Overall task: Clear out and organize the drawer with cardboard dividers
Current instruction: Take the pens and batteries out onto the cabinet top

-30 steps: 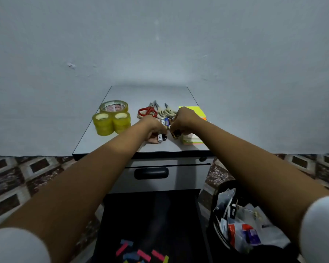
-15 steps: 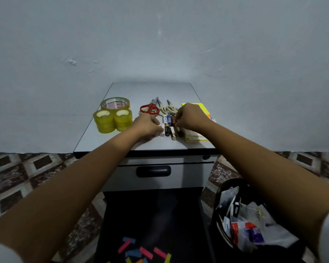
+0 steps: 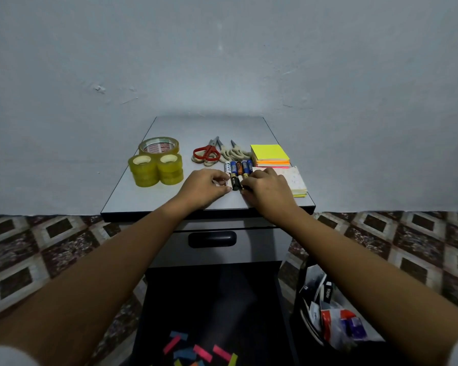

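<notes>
Step in hand: sorting the cleared items on the bench (image 3: pixel 209 128), here lining up the batteries (image 3: pixel 236 173).

Obs.:
- Batteries lie near the front middle of the bench in two short rows. The far row is side by side, just in front of the scissors (image 3: pixel 217 154). The near row sits between the two hands.
- Left hand (image 3: pixel 209 186): fingers curled, tips pinching the left end of the near row.
- Right hand (image 3: pixel 269 192): fingers curled down against the right end of that row. Whether it grips a cell or only presses, cannot tell.
- Tape (image 3: pixel 156 165) grouped at left, notes (image 3: pixel 270 154) stacked at right, touching the battery group's right side.
- Drawer (image 3: pixel 212 299) is pulled out below the bench, mostly cleared; coloured scraps (image 3: pixel 198 351) lie at its near end. No dividers in view.
- Bin (image 3: pixel 299 313) stands beside the drawer on the right, holding wrappers.

Judgement: clearing looks nearly done; organizing not yet begun.

Method notes for this step:
- Cells are round and will roll. Squeeze the row from both ends, keeping the cells flat on the bench.
- Butt the near row against the far row so that each blocks the other.
- Keep the group back from the front edge; a cell that rolls off would likely drop into the open drawer.
- Let go slowly, one hand at a time.
- The scraps should go in the bin before anything returns.
</notes>
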Motion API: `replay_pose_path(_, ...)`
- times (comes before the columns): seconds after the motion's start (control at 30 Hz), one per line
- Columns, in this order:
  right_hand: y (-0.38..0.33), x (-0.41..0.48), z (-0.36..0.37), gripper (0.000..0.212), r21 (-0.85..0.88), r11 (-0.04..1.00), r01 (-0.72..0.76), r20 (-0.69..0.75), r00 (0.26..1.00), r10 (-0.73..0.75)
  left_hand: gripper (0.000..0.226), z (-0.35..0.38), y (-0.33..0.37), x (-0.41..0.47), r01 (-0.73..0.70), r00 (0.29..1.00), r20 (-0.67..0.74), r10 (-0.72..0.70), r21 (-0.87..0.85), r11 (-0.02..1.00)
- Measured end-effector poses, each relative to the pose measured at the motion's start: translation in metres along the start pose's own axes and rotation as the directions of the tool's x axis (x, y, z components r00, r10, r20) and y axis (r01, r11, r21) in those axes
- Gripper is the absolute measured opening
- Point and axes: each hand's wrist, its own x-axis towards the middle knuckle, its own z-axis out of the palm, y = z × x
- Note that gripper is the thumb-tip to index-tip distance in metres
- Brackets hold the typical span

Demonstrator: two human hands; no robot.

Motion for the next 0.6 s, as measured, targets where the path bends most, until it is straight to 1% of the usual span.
replay_pose_path(0.17,-0.0028,-0.0013,0.0033,0.032,0.028,0.998,-0.055,-0.031,0.998,0.056,0.034,-0.0001,-0.0003,-0.0017,-0.021,1.0,-0.005,0.021,-0.003,1.0)
replay_pose_path(0.6,-0.0064,-0.0041,0.0036,0.033,0.036,0.997,-0.061,-0.042,0.997,0.063,0.031,-0.0011,-0.0035,-0.003,-0.019,1.0,-0.003,0.019,-0.048,0.999)
